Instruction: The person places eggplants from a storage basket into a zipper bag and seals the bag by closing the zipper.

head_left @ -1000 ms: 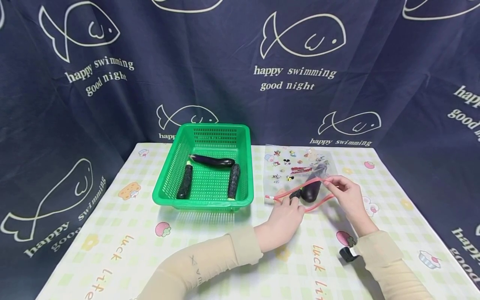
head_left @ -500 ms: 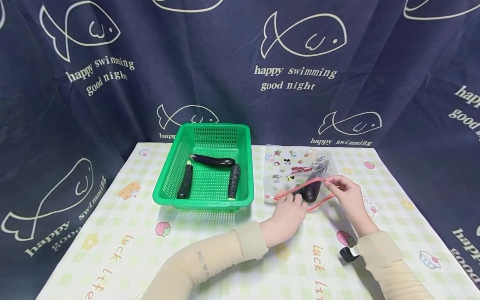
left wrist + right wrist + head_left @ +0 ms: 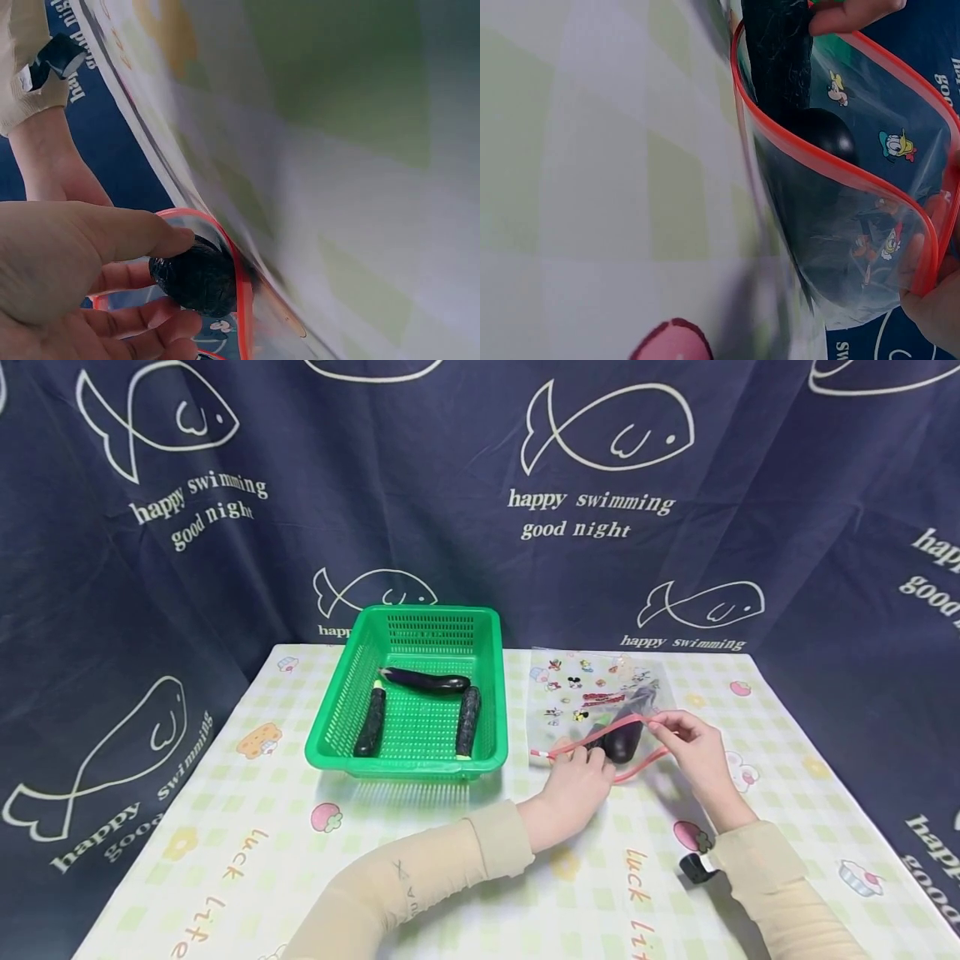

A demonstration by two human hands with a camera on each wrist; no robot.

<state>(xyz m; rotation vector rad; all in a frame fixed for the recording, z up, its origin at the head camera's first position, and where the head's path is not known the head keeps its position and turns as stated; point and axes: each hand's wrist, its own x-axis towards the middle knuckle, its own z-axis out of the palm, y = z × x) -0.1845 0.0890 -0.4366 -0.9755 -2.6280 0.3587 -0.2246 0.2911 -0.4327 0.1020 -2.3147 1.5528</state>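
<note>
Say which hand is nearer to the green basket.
Left. The left hand is right of the green basket, holding a dark vegetable at the bag; the right hand is farther right, pinching the bag.

Table (image 3: 577,910): surface in white and pale-green check, printed with strawberries (image 3: 326,817), cupcakes (image 3: 859,878) and "luck life" lettering (image 3: 250,856). Directly on it, two items. (1) Green perforated plastic basket (image 3: 405,767), upright, left of centre, toward the far edge. (2) Clear printed bag (image 3: 543,727), right of the basket and apart from it, red-edged mouth facing the near side, parted.
</note>
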